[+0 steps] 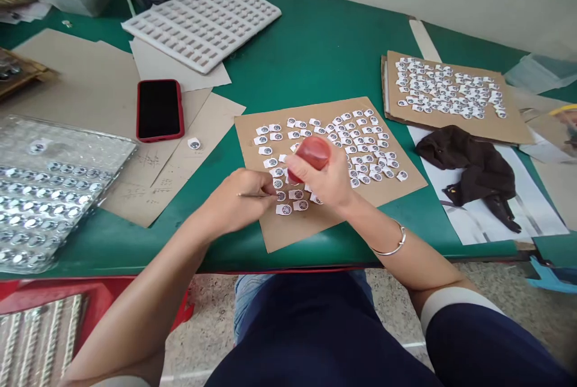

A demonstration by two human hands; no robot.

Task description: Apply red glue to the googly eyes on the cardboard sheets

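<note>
On a green counter [324,62], a brown cardboard sheet [288,235] carried rows of small white tags [301,205] with dark round marks; over them, the right hand [328,179] was wrapped around a blurred, rounded red object [315,151]; the left hand [241,202], beside the leftmost tags, was closed in a pinch on 1 thin, stick-like tool [246,195], mostly hidden; the red object looked smooth, light and perhaps squeezable, best gripped around its broad middle; the tags seemed nearly weightless and easily nudged, best taken by their edges.

Glossy plastic bottle [314,152], matt cardboard sheet [279,232], shiny metal bangle [402,237]
</note>
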